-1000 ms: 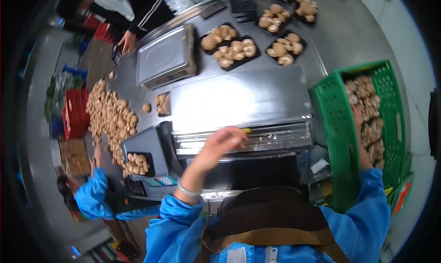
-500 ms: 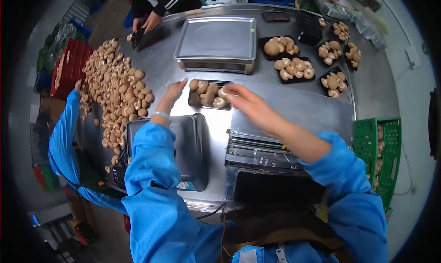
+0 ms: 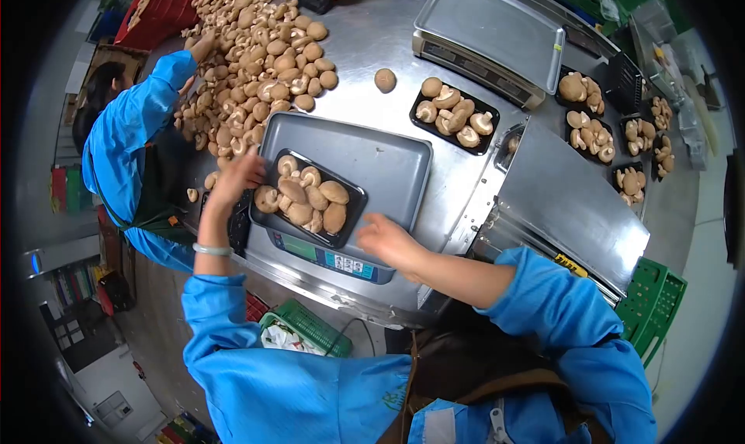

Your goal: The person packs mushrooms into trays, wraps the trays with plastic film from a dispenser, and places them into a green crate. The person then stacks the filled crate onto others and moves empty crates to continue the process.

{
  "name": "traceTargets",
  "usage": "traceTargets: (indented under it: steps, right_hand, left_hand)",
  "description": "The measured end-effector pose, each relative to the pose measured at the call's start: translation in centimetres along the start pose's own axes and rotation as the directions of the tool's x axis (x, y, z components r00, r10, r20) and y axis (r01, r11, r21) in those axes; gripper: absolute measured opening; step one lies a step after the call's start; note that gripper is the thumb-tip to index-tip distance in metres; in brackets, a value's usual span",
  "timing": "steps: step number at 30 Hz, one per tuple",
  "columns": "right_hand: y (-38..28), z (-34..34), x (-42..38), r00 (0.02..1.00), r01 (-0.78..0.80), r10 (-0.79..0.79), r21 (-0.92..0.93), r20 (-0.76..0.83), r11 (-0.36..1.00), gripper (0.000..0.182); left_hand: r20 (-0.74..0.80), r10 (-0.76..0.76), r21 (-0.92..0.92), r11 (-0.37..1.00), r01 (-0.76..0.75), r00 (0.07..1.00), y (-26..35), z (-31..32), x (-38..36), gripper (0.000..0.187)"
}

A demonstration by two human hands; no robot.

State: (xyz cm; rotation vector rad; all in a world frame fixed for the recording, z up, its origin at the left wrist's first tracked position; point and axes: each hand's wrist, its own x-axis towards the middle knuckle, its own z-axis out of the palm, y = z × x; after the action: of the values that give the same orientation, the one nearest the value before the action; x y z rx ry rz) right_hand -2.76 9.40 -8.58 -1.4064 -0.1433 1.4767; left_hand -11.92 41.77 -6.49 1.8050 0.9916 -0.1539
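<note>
A black tray [image 3: 353, 211] filled with brown mushrooms [image 3: 297, 190] rests tilted on the grey platform [image 3: 388, 161] of a weighing scale. My left hand [image 3: 239, 179] is at the tray's left side, over the platform's edge, its fingers bent; what they hold, if anything, is too small to tell. To the right of the tray, my right hand [image 3: 382, 238] hovers near its corner with the fingers apart and nothing in them. Another filled tray [image 3: 455, 117] lies behind, near a single mushroom [image 3: 385, 79].
A large mushroom pile [image 3: 264, 64] covers the back left, where a co-worker in blue [image 3: 128, 134] reaches in. A second scale [image 3: 489, 37] stands behind. Several filled trays [image 3: 591, 138] are at the right, beyond a metal wrapping machine [image 3: 570, 203]. A green crate [image 3: 652, 297] stands at far right.
The view has swung left and nearer the scale. Both hands have left the tray by the rear scale and are now beside a filled tray on the near scale.
</note>
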Motion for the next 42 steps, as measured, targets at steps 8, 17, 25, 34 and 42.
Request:
traceTargets:
  steps: [8,17,25,34,42]
  right_hand:
    - [1.1,0.3,1.2,0.956,0.113,-0.165,-0.216,-0.242,0.970,0.063]
    - [-3.7,-12.2,-13.8,0.902,0.281,-0.348,-0.263,-0.256,0.923,0.065]
    - [2.9,-30.1,-27.1,0.706,0.271,-0.407,-0.310,-0.580,0.911,0.053]
    - [11.8,-35.0,-30.5,0.552,0.126,-0.430,-0.438,-0.715,0.890,0.052]
    - [15.4,-30.4,-39.3,0.131,-0.318,-0.677,-0.677,-0.725,0.664,0.021]
  left_hand:
    - [-0.102,-0.006,-0.167,0.986,-0.011,0.995,1.6,6.9,-5.0,0.066]
    - [-0.012,0.217,-0.161,0.963,-0.216,0.976,13.3,15.0,-11.1,0.069]
    - [0.362,0.351,-0.308,0.919,-0.244,0.864,20.8,36.3,-11.0,0.062]
    - [0.562,0.248,-0.261,0.959,-0.115,0.789,21.2,44.7,-13.2,0.048]
    - [-0.004,0.609,0.498,0.689,-0.526,0.793,14.8,36.9,-16.6,0.018]
